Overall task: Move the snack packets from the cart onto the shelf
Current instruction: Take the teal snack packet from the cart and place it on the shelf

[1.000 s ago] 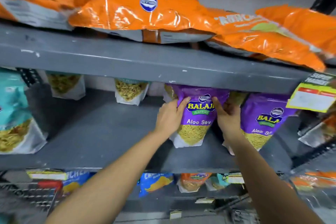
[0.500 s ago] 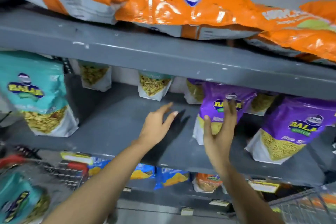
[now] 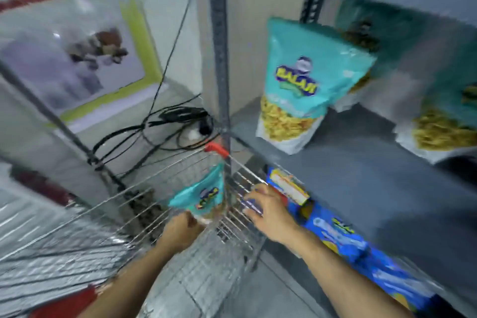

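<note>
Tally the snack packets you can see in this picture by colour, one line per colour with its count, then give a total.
Teal packets: 4, namely one in the cart, one upright on the shelf, one blurred behind it, one at the right edge.
Blue packets: 1 blurred stretch on the lower shelf; single packets cannot be told apart.
Total: 5

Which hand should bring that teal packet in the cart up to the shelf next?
Left, most likely. The left hand is already closed at the bottom edge of the teal packet in the wire cart. The right hand is open on the cart's rim, holding nothing, though motion blur hides the exact grip.
</note>
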The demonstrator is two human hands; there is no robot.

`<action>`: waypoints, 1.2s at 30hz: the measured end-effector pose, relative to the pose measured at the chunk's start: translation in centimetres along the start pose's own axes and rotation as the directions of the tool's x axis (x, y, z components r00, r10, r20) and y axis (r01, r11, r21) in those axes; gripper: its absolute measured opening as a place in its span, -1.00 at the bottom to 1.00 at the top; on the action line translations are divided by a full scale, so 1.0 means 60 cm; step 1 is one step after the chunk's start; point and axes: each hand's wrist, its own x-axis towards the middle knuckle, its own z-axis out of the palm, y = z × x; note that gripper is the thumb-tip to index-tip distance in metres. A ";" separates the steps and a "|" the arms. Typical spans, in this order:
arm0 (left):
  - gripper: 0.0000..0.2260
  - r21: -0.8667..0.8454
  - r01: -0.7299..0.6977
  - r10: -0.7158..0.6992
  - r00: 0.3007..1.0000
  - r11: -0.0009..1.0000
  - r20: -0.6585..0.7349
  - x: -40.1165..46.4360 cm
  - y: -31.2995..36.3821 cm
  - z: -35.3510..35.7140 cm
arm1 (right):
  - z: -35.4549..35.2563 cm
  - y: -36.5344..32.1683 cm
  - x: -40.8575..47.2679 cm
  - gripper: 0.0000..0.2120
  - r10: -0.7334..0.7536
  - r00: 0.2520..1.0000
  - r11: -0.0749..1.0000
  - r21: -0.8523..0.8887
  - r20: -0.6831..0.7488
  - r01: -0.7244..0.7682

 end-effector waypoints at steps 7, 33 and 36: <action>-0.34 -0.519 0.150 -0.165 0.986 0.841 0.018 0.076 -0.129 0.037 | 0.134 0.023 0.188 -0.44 0.276 0.945 0.907 0.277 0.177 -0.317; -0.65 -0.595 -0.375 0.245 0.925 0.711 -0.290 -0.075 0.115 -0.220 | -0.107 -0.147 0.084 -0.51 0.085 0.983 0.830 0.558 -0.162 0.020; -0.65 -0.526 -0.450 0.318 0.890 0.722 -0.325 -0.113 0.188 -0.208 | -0.169 -0.139 0.007 -0.54 0.139 0.948 0.831 0.554 -0.285 0.045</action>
